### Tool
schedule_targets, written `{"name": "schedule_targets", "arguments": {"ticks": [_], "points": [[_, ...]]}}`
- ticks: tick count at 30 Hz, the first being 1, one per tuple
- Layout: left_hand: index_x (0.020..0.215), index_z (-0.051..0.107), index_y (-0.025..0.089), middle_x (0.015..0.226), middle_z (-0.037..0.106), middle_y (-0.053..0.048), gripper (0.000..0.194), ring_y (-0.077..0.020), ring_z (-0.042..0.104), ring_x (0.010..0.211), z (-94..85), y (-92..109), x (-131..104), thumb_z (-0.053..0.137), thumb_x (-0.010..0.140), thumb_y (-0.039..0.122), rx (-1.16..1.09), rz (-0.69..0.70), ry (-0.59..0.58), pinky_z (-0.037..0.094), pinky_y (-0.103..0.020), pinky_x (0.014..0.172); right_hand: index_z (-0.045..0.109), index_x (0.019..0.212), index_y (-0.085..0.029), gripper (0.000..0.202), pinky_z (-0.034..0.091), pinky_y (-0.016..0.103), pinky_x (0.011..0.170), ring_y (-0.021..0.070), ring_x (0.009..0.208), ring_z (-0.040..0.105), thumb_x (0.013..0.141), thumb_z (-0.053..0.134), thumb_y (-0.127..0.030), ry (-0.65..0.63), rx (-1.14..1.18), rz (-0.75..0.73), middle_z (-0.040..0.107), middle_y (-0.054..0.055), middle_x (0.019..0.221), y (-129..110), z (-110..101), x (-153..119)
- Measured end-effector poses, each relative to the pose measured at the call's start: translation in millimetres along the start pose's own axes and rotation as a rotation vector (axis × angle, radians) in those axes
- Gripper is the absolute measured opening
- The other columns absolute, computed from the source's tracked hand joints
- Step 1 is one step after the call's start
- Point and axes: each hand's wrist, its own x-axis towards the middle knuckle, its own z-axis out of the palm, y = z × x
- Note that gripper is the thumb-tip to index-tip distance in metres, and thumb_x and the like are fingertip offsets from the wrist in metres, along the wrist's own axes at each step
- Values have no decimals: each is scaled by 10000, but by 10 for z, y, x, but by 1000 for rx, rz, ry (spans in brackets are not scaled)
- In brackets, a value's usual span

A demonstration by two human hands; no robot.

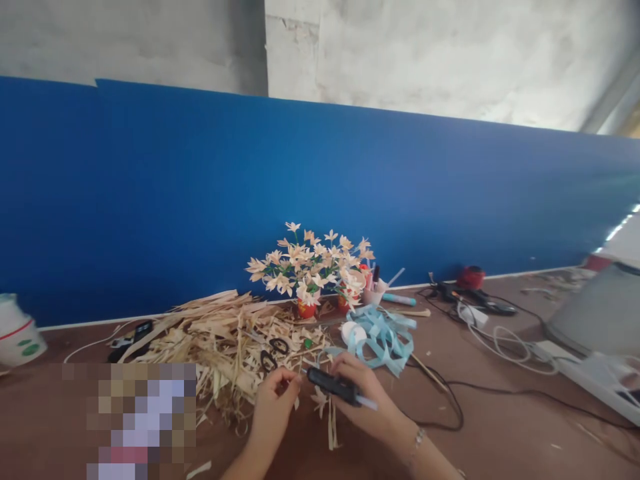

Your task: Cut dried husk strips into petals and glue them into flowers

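Observation:
My right hand (pixel 373 403) grips a black hot glue gun (pixel 331 385), its nozzle pointing left and a pale glue stick jutting from its rear. Just left of that nozzle, my left hand (pixel 273 403) is closed in a pinch; whatever lies between its fingertips is too small to make out. Black scissor handles (pixel 270 360) rest on the heap of dried husk strips (pixel 215 340) behind my left hand. Below the glue gun lies a pale husk flower (pixel 320 400). Farther back stand husk flowers (pixel 313 260) in a red pot (pixel 307 308).
Blue ribbon (pixel 387 333) lies tangled behind my right hand, beside a cup of tools (pixel 374 292). Black and white cables (pixel 505 347) run across the right side of the brown table (pixel 480 427). A blue partition (pixel 200 187) borders the back. A white container (pixel 20 337) stands far left.

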Motion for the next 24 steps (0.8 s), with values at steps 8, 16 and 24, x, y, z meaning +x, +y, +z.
{"name": "schedule_targets", "arguments": {"ticks": [8, 16, 24], "points": [[594, 584, 164, 481, 480, 38, 279, -102, 424, 451, 27, 35, -7, 577, 679, 430, -18, -21, 7, 331, -200, 458, 485, 689, -193, 133, 418, 248, 660, 158, 734, 506, 689, 557, -81, -12, -71, 49, 516, 30, 813, 76, 78, -47], [603, 564, 164, 479, 470, 40, 289, -102, 427, 454, 46, -34, 6, 567, 694, 438, -20, -17, -9, 335, -202, 467, 481, 686, -192, 136, 425, 242, 661, 152, 734, 510, 686, 552, -76, -8, -67, 60, 513, 32, 834, 116, 124, -46], [620, 568, 164, 482, 489, 36, 286, -108, 443, 456, 45, -28, 1, 565, 691, 441, -34, -22, -8, 340, -207, 469, 490, 665, -188, 118, 428, 246, 658, 157, 724, 516, 696, 573, -111, -4, -73, 60, 519, 35, 827, 111, 121, -47]]}}
